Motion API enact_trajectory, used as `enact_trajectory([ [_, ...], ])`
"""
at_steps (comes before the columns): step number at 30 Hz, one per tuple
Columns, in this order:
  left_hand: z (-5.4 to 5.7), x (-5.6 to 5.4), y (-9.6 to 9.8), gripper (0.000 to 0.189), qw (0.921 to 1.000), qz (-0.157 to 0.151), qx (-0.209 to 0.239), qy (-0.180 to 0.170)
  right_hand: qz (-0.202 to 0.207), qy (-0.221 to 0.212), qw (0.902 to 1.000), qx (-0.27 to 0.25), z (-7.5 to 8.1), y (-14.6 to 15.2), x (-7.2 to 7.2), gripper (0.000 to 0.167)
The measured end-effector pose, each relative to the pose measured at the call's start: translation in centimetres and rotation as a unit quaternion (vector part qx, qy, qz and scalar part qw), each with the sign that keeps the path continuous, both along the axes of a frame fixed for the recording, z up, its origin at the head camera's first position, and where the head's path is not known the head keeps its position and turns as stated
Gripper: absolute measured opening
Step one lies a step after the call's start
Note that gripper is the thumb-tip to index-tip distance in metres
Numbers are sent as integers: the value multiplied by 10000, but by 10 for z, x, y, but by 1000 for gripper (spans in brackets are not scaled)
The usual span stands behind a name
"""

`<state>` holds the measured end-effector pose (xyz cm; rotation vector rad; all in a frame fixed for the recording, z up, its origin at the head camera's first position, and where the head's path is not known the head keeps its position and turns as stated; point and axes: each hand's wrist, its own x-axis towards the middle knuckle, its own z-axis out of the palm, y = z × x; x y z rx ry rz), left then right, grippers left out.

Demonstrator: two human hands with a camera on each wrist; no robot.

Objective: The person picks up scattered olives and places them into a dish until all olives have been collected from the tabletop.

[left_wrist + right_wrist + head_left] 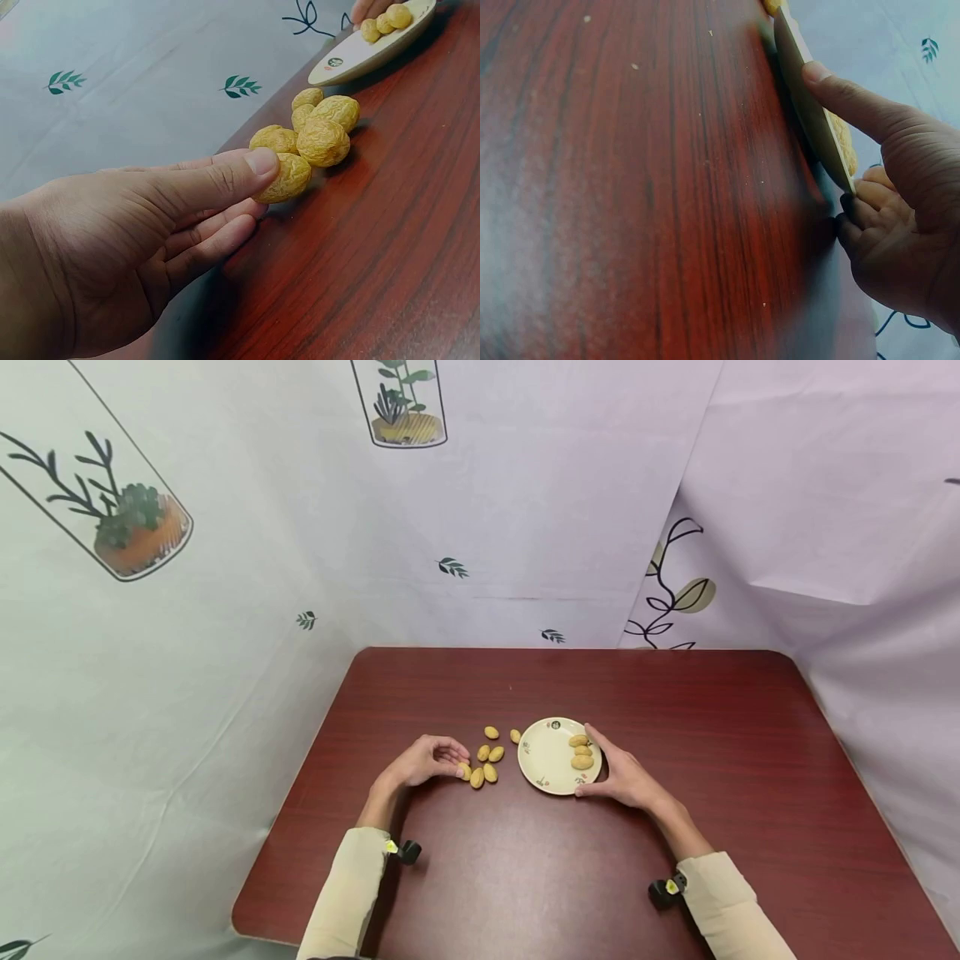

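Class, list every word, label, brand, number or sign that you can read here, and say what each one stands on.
No words, brands or numbers can be read in any view.
Plate: a dark round mark and small rim prints, too small to make out.
Yellow patches by both sleeves: too small to read.
Wall cloth: plant drawings, no lettering visible.

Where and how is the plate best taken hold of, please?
Probably grip the plate by its rim from the right, as the right hand does: the round edge flares above the table, leaving room beneath, and the yellow pieces off it lie to its left.
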<state>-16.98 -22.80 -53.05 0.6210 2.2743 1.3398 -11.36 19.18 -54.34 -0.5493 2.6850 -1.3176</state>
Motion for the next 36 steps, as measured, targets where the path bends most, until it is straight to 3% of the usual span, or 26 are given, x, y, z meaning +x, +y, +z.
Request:
enact_trajectory([
  [11, 8, -8, 3, 22, 9994, 319, -44, 146, 18, 135, 9999, -18, -2, 0, 0, 122],
  [17, 10, -14, 11, 25, 9964, 656, 103, 523, 34, 43, 9999, -91, -1, 1, 0, 123],
  [21, 13, -17, 19, 30, 9943, 797, 208, 673, 37, 34, 10000, -69, -2, 0, 0, 123],
  [27, 15, -23, 34, 38, 9932, 732, 290, 857, 21, 24, 10000, -59, -4, 0, -1, 123],
  [36, 12, -29, 61, 28, 9862, 1076, 529, 1143, 4, -4, 10000, -67, -2, 0, 0, 123],
])
